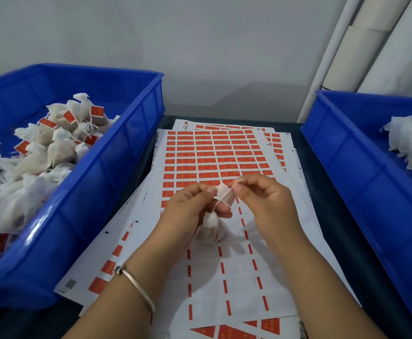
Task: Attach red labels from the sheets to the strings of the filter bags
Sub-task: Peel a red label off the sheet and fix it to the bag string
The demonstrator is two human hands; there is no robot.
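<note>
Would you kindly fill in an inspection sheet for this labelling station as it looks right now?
Surface: dark table, mostly covered by label sheets.
Job's things: filter bag hanging from its string; label being folded on the string; left bin holds labelled bags; right bin holds white unlabelled bags.
Clutter: nothing seen.
Hands: left hand and right hand both pinch the label.
Cables: nothing seen.
Surroundings: grey wall, white pipes.
</note>
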